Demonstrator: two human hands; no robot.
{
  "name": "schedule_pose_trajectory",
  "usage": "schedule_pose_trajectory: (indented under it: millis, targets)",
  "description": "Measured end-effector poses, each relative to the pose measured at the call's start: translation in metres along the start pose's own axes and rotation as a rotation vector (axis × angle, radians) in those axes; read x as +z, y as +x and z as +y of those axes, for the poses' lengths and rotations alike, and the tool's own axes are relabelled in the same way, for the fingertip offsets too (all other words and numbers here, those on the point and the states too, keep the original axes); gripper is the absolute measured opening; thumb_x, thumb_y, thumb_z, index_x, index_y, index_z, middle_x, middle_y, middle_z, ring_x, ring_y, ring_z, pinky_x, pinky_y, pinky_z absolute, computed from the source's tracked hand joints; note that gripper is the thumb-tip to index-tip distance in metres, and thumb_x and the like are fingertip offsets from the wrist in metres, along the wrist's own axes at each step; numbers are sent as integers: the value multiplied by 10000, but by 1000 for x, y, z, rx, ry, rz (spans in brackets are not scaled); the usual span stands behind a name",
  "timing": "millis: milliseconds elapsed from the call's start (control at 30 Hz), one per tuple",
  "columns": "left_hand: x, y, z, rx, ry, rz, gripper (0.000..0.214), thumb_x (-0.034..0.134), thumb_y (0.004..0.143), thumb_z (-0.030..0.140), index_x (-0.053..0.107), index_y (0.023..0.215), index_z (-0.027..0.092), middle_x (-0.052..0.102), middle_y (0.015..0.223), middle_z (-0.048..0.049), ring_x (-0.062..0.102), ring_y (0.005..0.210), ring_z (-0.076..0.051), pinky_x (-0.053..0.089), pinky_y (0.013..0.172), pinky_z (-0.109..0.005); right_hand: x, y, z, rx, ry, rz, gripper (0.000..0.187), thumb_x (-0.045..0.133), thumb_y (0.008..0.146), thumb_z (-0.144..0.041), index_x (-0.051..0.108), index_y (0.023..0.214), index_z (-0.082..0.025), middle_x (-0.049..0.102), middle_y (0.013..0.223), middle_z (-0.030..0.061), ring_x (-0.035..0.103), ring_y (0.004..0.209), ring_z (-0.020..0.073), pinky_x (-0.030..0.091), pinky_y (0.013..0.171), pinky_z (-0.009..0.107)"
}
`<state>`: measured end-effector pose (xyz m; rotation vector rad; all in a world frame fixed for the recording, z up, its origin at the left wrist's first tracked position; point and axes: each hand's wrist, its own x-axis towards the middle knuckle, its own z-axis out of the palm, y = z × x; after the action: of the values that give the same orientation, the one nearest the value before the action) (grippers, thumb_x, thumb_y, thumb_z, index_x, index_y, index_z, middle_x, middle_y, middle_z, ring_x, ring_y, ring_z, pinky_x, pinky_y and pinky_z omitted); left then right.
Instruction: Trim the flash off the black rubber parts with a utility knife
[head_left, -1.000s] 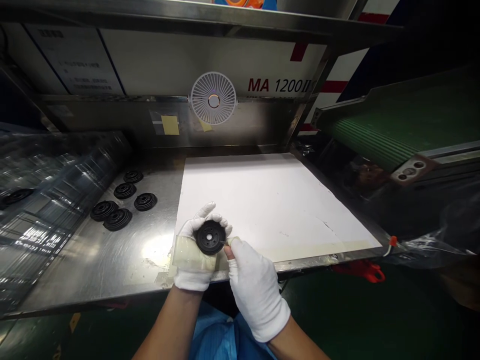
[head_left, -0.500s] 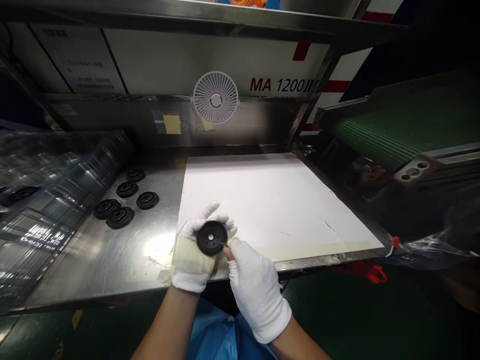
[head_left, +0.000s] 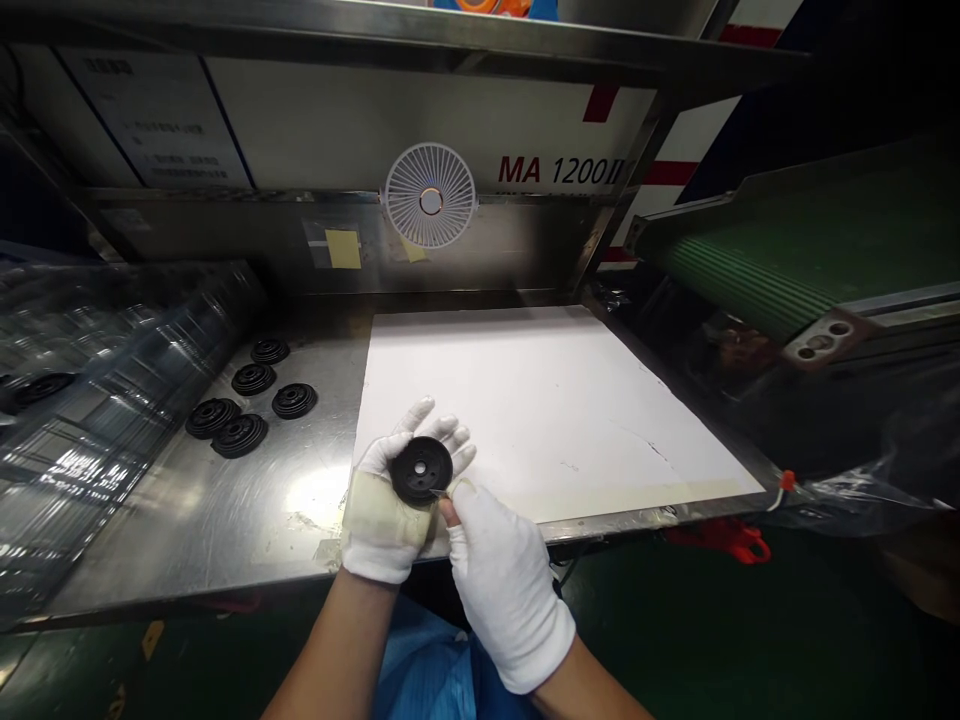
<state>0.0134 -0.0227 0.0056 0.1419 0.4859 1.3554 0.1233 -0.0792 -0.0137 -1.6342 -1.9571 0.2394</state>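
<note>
The left hand (head_left: 397,490) grasps one black disc (head_left: 411,483), the right hand (head_left: 499,570) pinches one slim tool (head_left: 438,492); five ribbed discs (head_left: 294,401) lie leftward.

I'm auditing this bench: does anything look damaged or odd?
The white sheet has dark marks toward its right edge, so it looks scuffed. A bare digit tip shows outside the white glove on the right hand, odd beside the covered left hand.

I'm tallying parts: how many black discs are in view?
7: one disc in the left hand, five discs on the metal table, apparently one more among the clear trays at far left, where others may hide.
</note>
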Motion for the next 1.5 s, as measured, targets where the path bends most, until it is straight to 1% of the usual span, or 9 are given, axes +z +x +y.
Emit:
schedule_pose_trajectory:
  millis: [100,233,367,467,600,767,1033,1300,1500]
  targets:
    - [-3,-2,1,-48,-23,-27,425,521,771,174,616,1179,105,659,875,-127,645,849,-252,554,775,-422,-4,3,6,4,-24,20,187,431,973,-275,515,808,-246,568,703,-31,518,620,160,257,602,297]
    - [-1,4,-3,4,-82,69,248,570,786,135,663,1016,134,601,706,-32,605,687,-140,549,695,-293,-3,1,6,11,-67,38,201,416,978,-284,514,806,-248,549,686,-33,491,590,166,243,590,309]
    - [4,9,-8,98,-90,157,146,587,804,122,664,925,152,582,669,-4,592,636,-106,555,687,-268,3,-3,-1,2,-32,0,217,396,980,-269,494,788,-247,543,681,-33,485,587,166,234,590,314]
    - [3,4,-7,154,-71,142,231,571,801,100,659,1007,157,622,741,-25,633,739,-127,555,810,-320,5,-4,-4,0,-3,-21,221,408,977,-267,488,772,-246,548,674,-36,483,583,162,229,586,312]
    - [-4,-6,-3,1,12,30,414,531,791,191,612,1191,124,673,965,-148,651,939,-278,547,828,-455,0,-2,1,-15,-6,-10,176,429,967,-247,535,826,-247,592,731,-24,525,637,162,241,603,307]
    - [-4,-8,-1,4,-39,52,371,524,754,152,647,1101,116,624,751,-65,616,716,-184,547,712,-347,-4,-2,6,22,-64,-14,192,423,977,-275,524,817,-246,567,703,-25,509,619,171,238,600,313]
    - [0,-7,-4,94,-48,132,267,555,758,147,667,999,126,603,725,-50,598,696,-153,543,712,-305,3,-11,-6,-35,-10,10,237,387,977,-254,497,768,-240,539,655,-24,470,577,168,217,585,320]
    - [-2,-23,5,27,18,73,415,560,821,228,611,1221,130,673,1061,-160,629,1049,-324,520,913,-508,-6,-9,-5,47,214,-94,289,336,1001,-345,543,834,-232,594,735,-9,536,644,159,311,590,278]
    - [5,-28,11,15,-49,114,405,570,826,177,611,1224,114,679,1100,-163,619,1105,-326,482,990,-527,-26,-8,5,128,429,-56,335,398,970,-472,581,819,-235,600,719,-17,552,654,141,408,607,228]
